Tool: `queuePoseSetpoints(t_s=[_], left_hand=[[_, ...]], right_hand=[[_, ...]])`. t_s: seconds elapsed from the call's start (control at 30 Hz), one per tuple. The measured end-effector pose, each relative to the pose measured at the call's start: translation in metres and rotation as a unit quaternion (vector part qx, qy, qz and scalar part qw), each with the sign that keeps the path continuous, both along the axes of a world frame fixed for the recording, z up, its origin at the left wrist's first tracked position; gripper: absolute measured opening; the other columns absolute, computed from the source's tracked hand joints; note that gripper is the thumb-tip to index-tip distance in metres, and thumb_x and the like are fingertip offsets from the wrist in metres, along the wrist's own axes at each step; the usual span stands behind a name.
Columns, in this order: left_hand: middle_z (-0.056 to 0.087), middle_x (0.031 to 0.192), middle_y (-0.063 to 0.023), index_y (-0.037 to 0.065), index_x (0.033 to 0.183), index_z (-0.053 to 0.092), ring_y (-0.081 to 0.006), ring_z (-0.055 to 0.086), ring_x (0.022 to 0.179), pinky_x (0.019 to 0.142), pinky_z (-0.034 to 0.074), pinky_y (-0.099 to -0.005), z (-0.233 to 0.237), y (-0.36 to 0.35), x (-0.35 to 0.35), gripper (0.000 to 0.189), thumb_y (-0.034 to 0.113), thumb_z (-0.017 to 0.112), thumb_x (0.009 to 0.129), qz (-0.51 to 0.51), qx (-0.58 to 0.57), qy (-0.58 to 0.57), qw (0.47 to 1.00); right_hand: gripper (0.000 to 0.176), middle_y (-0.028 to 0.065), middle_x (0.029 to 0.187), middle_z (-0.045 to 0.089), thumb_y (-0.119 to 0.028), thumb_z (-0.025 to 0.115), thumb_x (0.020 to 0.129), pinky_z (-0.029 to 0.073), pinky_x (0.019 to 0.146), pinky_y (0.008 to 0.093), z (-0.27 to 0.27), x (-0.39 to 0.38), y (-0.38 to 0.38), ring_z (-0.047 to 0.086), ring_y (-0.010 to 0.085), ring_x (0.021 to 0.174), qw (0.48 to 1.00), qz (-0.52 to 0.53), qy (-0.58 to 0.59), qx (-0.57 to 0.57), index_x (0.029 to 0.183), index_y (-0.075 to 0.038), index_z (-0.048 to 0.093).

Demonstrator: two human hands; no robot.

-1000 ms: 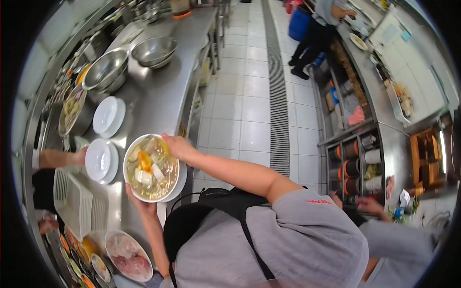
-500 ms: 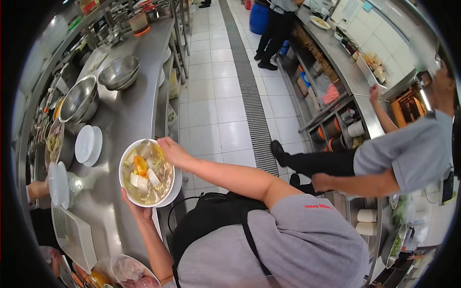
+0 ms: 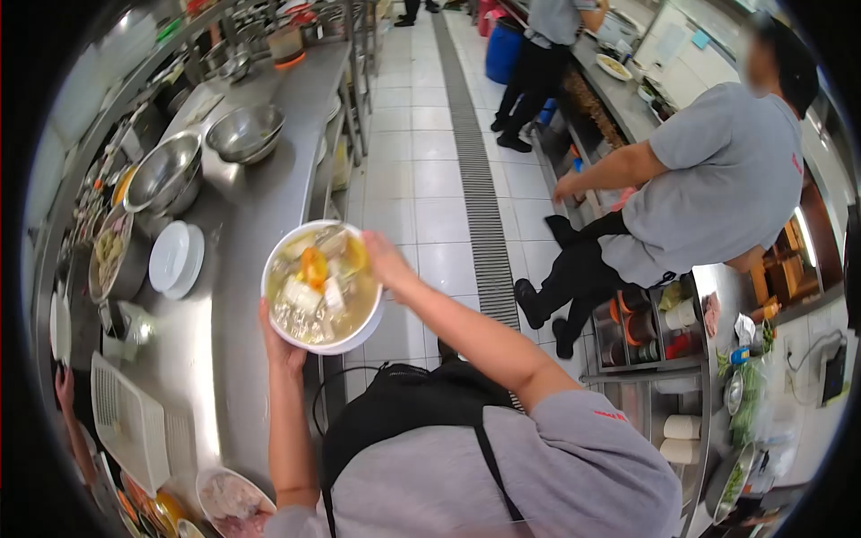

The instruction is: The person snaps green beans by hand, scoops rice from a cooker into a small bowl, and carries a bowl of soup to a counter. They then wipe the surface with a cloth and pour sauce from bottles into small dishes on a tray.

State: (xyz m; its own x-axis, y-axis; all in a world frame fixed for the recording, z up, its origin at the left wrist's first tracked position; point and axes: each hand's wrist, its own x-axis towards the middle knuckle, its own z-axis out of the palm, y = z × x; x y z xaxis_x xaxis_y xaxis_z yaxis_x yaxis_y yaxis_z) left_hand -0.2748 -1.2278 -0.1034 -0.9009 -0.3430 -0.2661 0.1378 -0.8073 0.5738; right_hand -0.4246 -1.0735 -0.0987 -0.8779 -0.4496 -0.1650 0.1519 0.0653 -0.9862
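Observation:
Both my hands hold a white bowl (image 3: 323, 344) of soup in front of me, above the counter's edge. Pale broth fills it, with white chunks, leafy pieces and an orange piece (image 3: 314, 266) near the middle. My left hand (image 3: 285, 345) is closed on the bowl's lower left side, its thumb up along the wall. On the upper right, my right hand (image 3: 387, 261) grips the rim, slightly blurred. The bowl is nearly level, and its lower outer wall shows at the right.
The steel counter (image 3: 238, 359) carries a small stack of white plates (image 3: 176, 258), steel bowls (image 3: 247, 134), a white basket (image 3: 130, 421) and a bowl of raw meat (image 3: 235, 502). A person (image 3: 708, 179) stands close on the right. A floor drain (image 3: 480, 179) runs down the tiled aisle.
The bowl and both hands have moved right and slightly up. The person on the right has stepped and turned away. White dishes held at the left have moved toward the view's edge.

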Motion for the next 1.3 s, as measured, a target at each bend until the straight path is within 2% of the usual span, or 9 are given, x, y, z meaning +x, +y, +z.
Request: queuePoseSetpoints(t_s=[0.1, 0.17, 0.27, 0.33, 0.57, 0.9, 0.93, 1.07, 1.3], left_hand=[[0.046, 0.124, -0.0132, 0.004, 0.125, 0.038, -0.0252, 0.047, 0.112, 0.093, 0.041, -0.0381, 0.002, 0.010, -0.020, 0.057, 0.048, 0.036, 0.087, -0.019, -0.006, 0.002, 1.000], [0.047, 0.123, -0.0130, 0.004, 0.124, 0.039, -0.0249, 0.047, 0.111, 0.093, 0.040, -0.0370, 0.003, 0.018, -0.033, 0.059, 0.049, 0.036, 0.087, -0.038, -0.021, 0.013, 0.999], [0.047, 0.123, -0.0119, 0.004, 0.125, 0.038, -0.0239, 0.048, 0.110, 0.093, 0.040, -0.0357, 0.000, 0.029, -0.055, 0.062, 0.052, 0.039, 0.085, -0.067, -0.034, 0.014, 0.997], [0.046, 0.123, -0.0119, 0.005, 0.125, 0.038, -0.0237, 0.048, 0.110, 0.093, 0.040, -0.0359, -0.005, 0.036, -0.067, 0.062, 0.051, 0.041, 0.084, -0.084, -0.031, 0.012, 0.996], [0.045, 0.124, -0.0114, 0.006, 0.125, 0.037, -0.0234, 0.047, 0.111, 0.093, 0.039, -0.0365, -0.004, 0.091, -0.122, 0.063, 0.052, 0.044, 0.083, -0.170, -0.033, 0.014, 0.985], [0.043, 0.125, -0.0127, 0.006, 0.127, 0.035, -0.0246, 0.046, 0.112, 0.092, 0.041, -0.0373, -0.001, 0.241, -0.205, 0.063, 0.052, 0.040, 0.084, -0.288, -0.033, 0.011, 0.957], [0.043, 0.126, -0.0129, 0.006, 0.127, 0.035, -0.0247, 0.046, 0.112, 0.092, 0.041, -0.0371, -0.003, 0.258, -0.216, 0.063, 0.052, 0.039, 0.085, -0.295, -0.030, 0.016, 0.955], [0.043, 0.125, -0.0128, 0.006, 0.127, 0.035, -0.0246, 0.046, 0.112, 0.092, 0.041, -0.0373, -0.005, 0.330, -0.252, 0.063, 0.052, 0.040, 0.085, -0.328, -0.017, 0.028, 0.944], [0.044, 0.124, -0.0138, 0.007, 0.126, 0.036, -0.0257, 0.046, 0.112, 0.092, 0.041, -0.0381, 0.004, 0.446, -0.326, 0.062, 0.052, 0.043, 0.084, -0.379, -0.023, 0.024, 0.925]], right_hand=[[0.047, 0.0186, 0.109, 0.051, -0.041, 0.030, 0.091, 0.037, 0.087, 0.0349, 0.005, -0.012, 0.018, 0.048, 0.0290, 0.102, 1.000, -0.023, -0.006, 0.010, 0.110, -0.001, 0.048], [0.039, 0.0097, 0.102, 0.052, -0.037, 0.033, 0.092, 0.040, 0.082, 0.0297, 0.011, -0.021, 0.033, 0.050, 0.0173, 0.094, 0.999, -0.030, -0.025, 0.024, 0.107, -0.004, 0.048], [0.039, 0.0091, 0.101, 0.052, -0.038, 0.034, 0.092, 0.040, 0.081, 0.0307, 0.030, -0.021, 0.056, 0.050, 0.0167, 0.093, 0.998, -0.043, -0.038, 0.020, 0.107, -0.005, 0.048], [0.042, 0.0130, 0.099, 0.052, -0.039, 0.032, 0.091, 0.040, 0.079, 0.0336, 0.035, -0.023, 0.071, 0.050, 0.0221, 0.089, 0.993, -0.092, -0.079, -0.004, 0.105, -0.003, 0.048], [0.043, 0.0110, 0.103, 0.052, -0.040, 0.031, 0.092, 0.041, 0.079, 0.0333, 0.027, -0.050, 0.144, 0.049, 0.0197, 0.094, 0.983, -0.166, -0.074, -0.015, 0.109, -0.003, 0.046], [0.046, 0.0123, 0.109, 0.052, -0.038, 0.032, 0.092, 0.038, 0.085, 0.0295, 0.015, -0.093, 0.304, 0.049, 0.0193, 0.101, 0.953, -0.291, -0.082, -0.031, 0.114, 0.001, 0.046], [0.045, 0.0079, 0.102, 0.054, -0.044, 0.036, 0.090, 0.047, 0.069, 0.0303, 0.016, -0.096, 0.324, 0.054, 0.0157, 0.091, 0.955, -0.291, -0.058, -0.022, 0.114, -0.007, 0.047], [0.042, 0.0054, 0.094, 0.057, -0.044, 0.037, 0.089, 0.046, 0.054, 0.0275, 0.034, -0.113, 0.396, 0.057, 0.0134, 0.076, 0.947, -0.307, -0.088, -0.006, 0.111, -0.010, 0.049], [0.041, 0.0062, 0.085, 0.056, -0.044, 0.035, 0.090, 0.043, 0.045, 0.0288, 0.038, -0.162, 0.509, 0.056, 0.0133, 0.068, 0.926, -0.363, -0.095, -0.023, 0.102, -0.009, 0.050]])
